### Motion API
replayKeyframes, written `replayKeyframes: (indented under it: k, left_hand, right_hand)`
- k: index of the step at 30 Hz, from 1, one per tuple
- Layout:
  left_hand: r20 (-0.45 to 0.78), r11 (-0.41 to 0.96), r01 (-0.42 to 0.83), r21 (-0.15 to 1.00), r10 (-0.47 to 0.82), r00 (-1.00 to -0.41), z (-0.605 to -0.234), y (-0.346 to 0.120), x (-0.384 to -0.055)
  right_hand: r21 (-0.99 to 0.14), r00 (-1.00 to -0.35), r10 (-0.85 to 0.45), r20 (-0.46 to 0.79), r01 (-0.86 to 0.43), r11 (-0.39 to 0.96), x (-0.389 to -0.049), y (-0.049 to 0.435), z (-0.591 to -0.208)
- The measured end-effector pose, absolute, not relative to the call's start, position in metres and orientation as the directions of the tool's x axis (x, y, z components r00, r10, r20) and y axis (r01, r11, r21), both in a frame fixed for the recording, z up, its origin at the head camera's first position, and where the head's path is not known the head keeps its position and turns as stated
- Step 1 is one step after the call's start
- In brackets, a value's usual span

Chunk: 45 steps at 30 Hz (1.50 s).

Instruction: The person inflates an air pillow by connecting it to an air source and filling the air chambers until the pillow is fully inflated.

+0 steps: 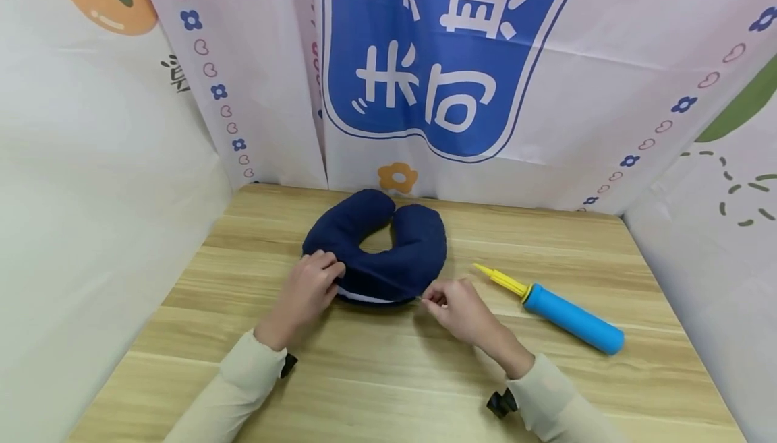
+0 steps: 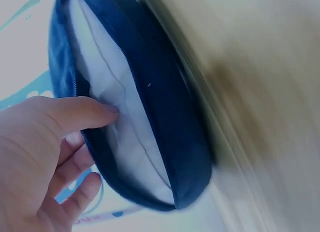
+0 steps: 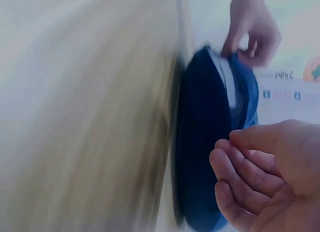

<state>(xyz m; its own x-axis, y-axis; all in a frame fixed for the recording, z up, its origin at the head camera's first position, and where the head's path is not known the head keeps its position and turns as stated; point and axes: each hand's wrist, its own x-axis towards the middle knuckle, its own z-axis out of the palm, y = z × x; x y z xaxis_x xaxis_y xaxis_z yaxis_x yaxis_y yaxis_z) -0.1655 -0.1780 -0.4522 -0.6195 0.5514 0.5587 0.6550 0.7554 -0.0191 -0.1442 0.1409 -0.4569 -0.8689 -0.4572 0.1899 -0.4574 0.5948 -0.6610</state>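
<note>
A navy U-shaped neck pillow [image 1: 419,234] lies on the table with its curved outer side toward me. Along that side its zipper is undone, and a white inner layer [image 2: 132,127] shows through the gap. At the left part of this opening my left hand [image 1: 309,284] pinches the upper fabric edge, thumb inside the opening and fingers outside. My right hand [image 1: 464,308] is at the right end of the gap, thumb and forefinger pinching the small zipper pull [image 1: 419,299]. The fingertips mostly hide the pull.
To the right of the pillow lies a hand air pump [image 1: 573,318] with a blue barrel and yellow nozzle, its tip pointing toward the pillow. The wood-grain table [image 1: 364,389] ends at a printed cloth backdrop [image 1: 273,92] behind, with white cloth walls on both sides.
</note>
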Motion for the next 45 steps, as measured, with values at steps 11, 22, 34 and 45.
replayKeyframes:
  k: [11, 22, 34, 45]
  left_hand:
    - [0.449, 0.807, 0.588, -0.062, 0.548, -0.705, -0.447, -0.184, -0.201]
    - [0.242, 0.704, 0.511, 0.493, 0.453, -0.858, -0.444, -0.138, -0.123]
    - [0.083, 0.433, 0.194, 0.881, 0.262, -0.962, -0.48, -0.1, -0.119]
    - [0.074, 0.319, 0.139, 0.938, 0.206, -0.976, -0.484, -0.101, -0.122]
  right_hand:
    - [-0.725, -0.881, -0.451, 0.142, -0.402, 0.559, -0.141, 0.104, -0.463]
    - [-0.74, -0.9, -0.408, 0.155, -0.379, 0.555, -0.13, 0.104, -0.465]
    - [-0.735, -0.914, -0.344, 0.216, -0.384, 0.559, -0.129, 0.095, -0.471]
    - [-0.726, -0.86, -0.444, 0.249, -0.47, 0.503, -0.133, 0.094, -0.47]
